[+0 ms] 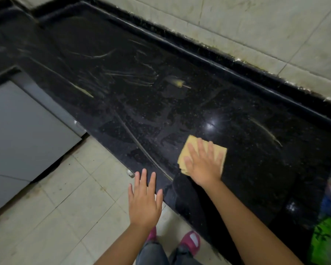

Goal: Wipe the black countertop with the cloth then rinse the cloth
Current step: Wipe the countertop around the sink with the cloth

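the right hand (203, 161) lies flat, fingers spread, pressing the yellow cloth (197, 148) onto the black tabletop (161, 104) near its front edge, at about 4 o'clock in the view. the left hand (144, 201) is released, palm down with fingers splayed, at 6 o'clock over the tabletop's front edge and the tiled floor (69, 207), grasping nothing. pale wipe streaks (122, 75) cross the tabletop toward 11 o'clock. a green bag (325, 240) sits at 4 o'clock, at the tabletop's right end.

The glossy black speckled stone countertop (180, 111) carries wet streaks and a folded tan cloth (191, 144) near its front edge.
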`<action>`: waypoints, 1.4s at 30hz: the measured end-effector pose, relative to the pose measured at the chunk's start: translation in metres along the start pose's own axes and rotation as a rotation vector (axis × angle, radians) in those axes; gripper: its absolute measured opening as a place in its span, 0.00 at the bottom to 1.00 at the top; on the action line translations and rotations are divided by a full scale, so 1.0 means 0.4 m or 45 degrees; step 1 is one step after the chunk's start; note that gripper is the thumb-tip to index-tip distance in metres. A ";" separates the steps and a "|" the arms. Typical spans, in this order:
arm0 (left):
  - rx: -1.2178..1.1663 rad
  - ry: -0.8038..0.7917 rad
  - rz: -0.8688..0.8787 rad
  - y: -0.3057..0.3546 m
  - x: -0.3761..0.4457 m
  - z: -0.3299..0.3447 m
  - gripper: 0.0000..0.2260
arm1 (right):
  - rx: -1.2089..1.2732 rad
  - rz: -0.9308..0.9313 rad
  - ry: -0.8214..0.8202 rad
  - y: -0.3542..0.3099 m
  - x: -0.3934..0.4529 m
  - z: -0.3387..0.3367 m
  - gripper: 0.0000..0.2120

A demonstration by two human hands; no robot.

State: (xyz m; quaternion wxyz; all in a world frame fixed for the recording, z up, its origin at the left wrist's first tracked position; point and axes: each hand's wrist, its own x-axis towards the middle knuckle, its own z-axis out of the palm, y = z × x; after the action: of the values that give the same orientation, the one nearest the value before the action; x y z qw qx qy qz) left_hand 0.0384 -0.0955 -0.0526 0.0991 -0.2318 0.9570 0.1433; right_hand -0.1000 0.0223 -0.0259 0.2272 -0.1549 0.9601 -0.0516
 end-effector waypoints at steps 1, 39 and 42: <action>-0.002 0.008 0.006 -0.004 0.000 0.000 0.31 | -0.032 -0.124 0.001 -0.037 0.003 0.020 0.26; 0.233 0.014 0.562 0.265 0.047 -0.006 0.30 | 0.091 0.519 0.167 0.419 -0.142 -0.007 0.25; 0.250 -0.025 0.612 0.264 0.041 -0.002 0.23 | 0.113 0.564 0.128 0.404 -0.137 -0.010 0.24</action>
State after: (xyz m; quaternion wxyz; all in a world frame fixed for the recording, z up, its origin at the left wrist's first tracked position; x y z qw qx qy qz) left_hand -0.0259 -0.0124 -0.0321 0.0933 0.0146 0.9930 0.0715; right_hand -0.0997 0.1928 -0.0269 0.1915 0.0726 0.9775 -0.0504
